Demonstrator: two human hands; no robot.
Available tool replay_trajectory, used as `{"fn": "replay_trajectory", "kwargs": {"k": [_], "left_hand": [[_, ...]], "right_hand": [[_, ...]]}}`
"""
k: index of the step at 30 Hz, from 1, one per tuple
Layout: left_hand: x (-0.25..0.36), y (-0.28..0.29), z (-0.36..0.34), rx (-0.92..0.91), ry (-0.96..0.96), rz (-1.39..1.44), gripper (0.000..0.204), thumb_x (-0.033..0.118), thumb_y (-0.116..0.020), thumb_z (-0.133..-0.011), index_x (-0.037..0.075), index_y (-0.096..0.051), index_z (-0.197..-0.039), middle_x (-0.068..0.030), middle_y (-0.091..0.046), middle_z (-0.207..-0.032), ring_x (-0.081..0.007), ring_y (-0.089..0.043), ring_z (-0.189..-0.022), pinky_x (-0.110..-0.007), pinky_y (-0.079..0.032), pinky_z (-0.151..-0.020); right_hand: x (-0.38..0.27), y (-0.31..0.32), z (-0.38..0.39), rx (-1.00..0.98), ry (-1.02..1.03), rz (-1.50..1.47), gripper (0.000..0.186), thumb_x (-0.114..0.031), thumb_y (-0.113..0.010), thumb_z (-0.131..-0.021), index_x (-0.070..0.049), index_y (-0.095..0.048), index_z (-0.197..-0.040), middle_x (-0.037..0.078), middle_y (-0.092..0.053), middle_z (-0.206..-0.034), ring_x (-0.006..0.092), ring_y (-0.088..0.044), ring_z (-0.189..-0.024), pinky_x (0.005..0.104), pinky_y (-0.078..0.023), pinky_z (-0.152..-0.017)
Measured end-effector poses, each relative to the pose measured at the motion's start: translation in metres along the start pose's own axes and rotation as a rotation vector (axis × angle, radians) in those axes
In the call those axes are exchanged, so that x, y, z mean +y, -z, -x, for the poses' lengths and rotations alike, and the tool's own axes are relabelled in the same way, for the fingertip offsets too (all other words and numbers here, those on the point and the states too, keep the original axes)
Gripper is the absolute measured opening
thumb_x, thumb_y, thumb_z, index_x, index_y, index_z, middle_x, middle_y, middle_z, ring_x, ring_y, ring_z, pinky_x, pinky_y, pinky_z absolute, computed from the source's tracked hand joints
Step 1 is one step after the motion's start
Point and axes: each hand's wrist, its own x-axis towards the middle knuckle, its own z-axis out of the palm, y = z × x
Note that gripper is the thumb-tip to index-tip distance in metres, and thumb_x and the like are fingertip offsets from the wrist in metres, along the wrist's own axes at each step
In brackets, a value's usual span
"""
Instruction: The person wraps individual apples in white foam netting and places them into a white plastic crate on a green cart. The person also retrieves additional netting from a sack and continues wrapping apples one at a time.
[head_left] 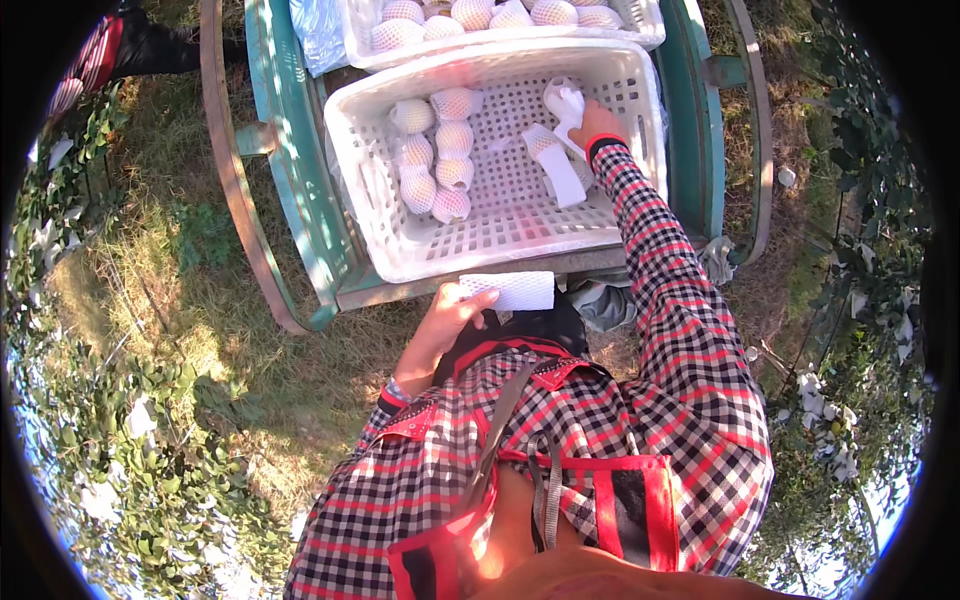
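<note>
My left hand (441,328) pinches a flat white foam net sleeve (520,291), held just in front of the crate's near rim. Inside the white plastic crate (440,262), at its right side, my right hand (597,124) has its fingers closed on a white foam piece (567,104); its fingertips are partly hidden. Just below that hand lie more white foam sleeves (563,176). Several round fruits in foam nets (455,140) sit in two rows in the crate's left half.
A second white crate (640,30) of netted fruits stands beyond. Both rest on a green metal cart (290,160) with curved rails (232,150). Blue plastic film (318,35) lies at the far left. Leafy branches (150,450) flank both sides; another person's dark-clad limb (160,48) shows at upper left.
</note>
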Motion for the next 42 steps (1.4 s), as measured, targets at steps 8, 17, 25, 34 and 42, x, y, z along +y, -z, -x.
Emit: {"fn": "replay_trajectory", "kwargs": {"k": [8, 17, 25, 34, 42], "left_hand": [[0.001, -0.006, -0.002, 0.020, -0.007, 0.023, 0.024, 0.018, -0.067, -0.090, -0.003, -0.066, -0.101, -0.0027, -0.065, -0.088, -0.0081, -0.054, -0.068, -0.024, -0.044, -0.055], [-0.023, 0.018, 0.024, 0.231, -0.196, 0.258, 0.027, 0.021, -0.067, -0.090, -0.003, -0.068, -0.103, -0.0041, -0.067, -0.091, -0.0087, -0.057, -0.064, -0.023, -0.046, -0.051], [-0.034, 0.019, 0.064, 0.352, -0.441, 0.496, 0.031, 0.022, -0.064, -0.093, 0.001, -0.064, -0.116, -0.0021, -0.068, -0.104, -0.0064, -0.061, -0.083, -0.021, -0.047, -0.055], [-0.028, 0.052, 0.101, 0.320, -0.599, 0.470, 0.035, 0.022, -0.064, -0.093, 0.004, -0.061, -0.123, -0.0018, -0.066, -0.113, -0.0088, -0.060, -0.098, -0.021, -0.049, -0.060], [-0.034, 0.062, 0.138, 0.158, -0.556, 0.426, 0.038, 0.025, -0.061, -0.095, 0.003, -0.058, -0.126, -0.0051, -0.064, -0.116, -0.0127, -0.060, -0.103, -0.026, -0.053, -0.065]], "right_hand": [[0.038, -0.049, 0.016, -0.049, -0.201, 0.108, 0.052, -0.029, -0.071, -0.077, -0.007, -0.057, -0.122, 0.014, -0.065, -0.119, 0.0282, -0.063, -0.113, 0.0404, -0.051, -0.094], [0.026, -0.070, 0.036, -0.052, -0.173, -0.017, 0.078, -0.035, -0.088, -0.064, 0.002, -0.051, -0.123, 0.022, -0.063, -0.120, 0.0313, -0.062, -0.113, 0.0442, -0.051, -0.096], [0.041, -0.064, 0.023, -0.226, -0.041, 0.295, 0.087, -0.049, -0.085, -0.063, 0.002, -0.057, -0.127, 0.021, -0.058, -0.129, 0.0331, -0.057, -0.121, 0.0432, -0.046, -0.102], [0.004, 0.007, 0.082, 0.230, 0.261, -0.380, 0.048, -0.039, -0.070, -0.086, 0.002, -0.063, -0.111, 0.011, -0.068, -0.098, 0.0185, -0.066, -0.089, 0.0347, -0.054, -0.075], [-0.177, -0.029, 0.291, -0.469, 0.911, -1.333, 0.028, -0.015, -0.059, -0.095, -0.002, -0.058, -0.120, 0.009, -0.066, -0.104, 0.0131, -0.059, -0.094, 0.0260, -0.046, -0.082]]}}
